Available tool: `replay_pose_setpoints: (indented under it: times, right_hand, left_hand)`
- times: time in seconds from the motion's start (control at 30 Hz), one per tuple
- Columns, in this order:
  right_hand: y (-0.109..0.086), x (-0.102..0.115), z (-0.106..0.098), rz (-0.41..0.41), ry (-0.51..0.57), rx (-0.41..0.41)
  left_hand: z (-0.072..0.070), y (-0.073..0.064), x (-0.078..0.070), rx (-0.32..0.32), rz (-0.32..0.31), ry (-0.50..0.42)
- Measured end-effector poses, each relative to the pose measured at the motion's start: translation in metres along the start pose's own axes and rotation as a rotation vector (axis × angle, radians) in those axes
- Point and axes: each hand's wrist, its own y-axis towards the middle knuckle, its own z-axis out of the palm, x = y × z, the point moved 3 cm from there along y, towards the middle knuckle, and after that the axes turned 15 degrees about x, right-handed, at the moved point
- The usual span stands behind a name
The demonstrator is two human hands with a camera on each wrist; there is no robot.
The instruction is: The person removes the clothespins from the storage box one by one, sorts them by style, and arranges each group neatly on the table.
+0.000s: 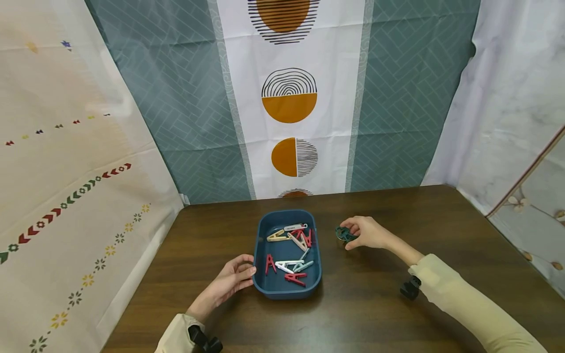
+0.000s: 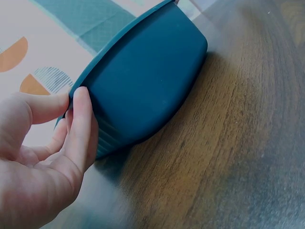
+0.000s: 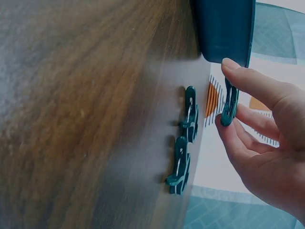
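A blue plastic basin (image 1: pixel 289 295) stands on the table, holding several clothespins in red, white, cream and pale green. My left hand (image 1: pixel 231 277) grips its left rim, fingertips and thumb at the edge and outer wall in the left wrist view. To the right of the basin, my right hand (image 1: pixel 368 233) pinches a dark green clothespin (image 3: pixel 230 102) between thumb and fingers, above the tabletop. Two more dark green clothespins lie beneath that hand: one clothespin (image 3: pixel 190 114) nearer the basin in the right wrist view, another clothespin (image 3: pixel 178 164) beside it.
The brown wooden table (image 1: pixel 375 314) extends around the basin on every side. A patterned blue-green and white cloth (image 1: pixel 291 59) hangs behind it. Light cloths hang at the left (image 1: pixel 88 196) and right, close to the table's side edges.
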Motion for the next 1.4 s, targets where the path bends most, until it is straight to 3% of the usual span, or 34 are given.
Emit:
replay_pose_setpoints:
  times: [0.4, 0.93, 1.4]
  right_hand:
    - [-0.009, -0.017, 0.001, 0.054, -0.005, -0.003]
    - [-0.021, -0.033, -0.015, 0.130, -0.011, -0.036]
    - [-0.033, -0.047, -0.030, 0.194, -0.022, -0.068]
  left_hand:
    - [0.001, 0.000, 0.004, 0.009, 0.005, -0.015]
    - [0.002, -0.001, -0.004, -0.031, -0.072, 0.001]
    - [0.001, 0.001, -0.003, -0.015, -0.066, -0.045]
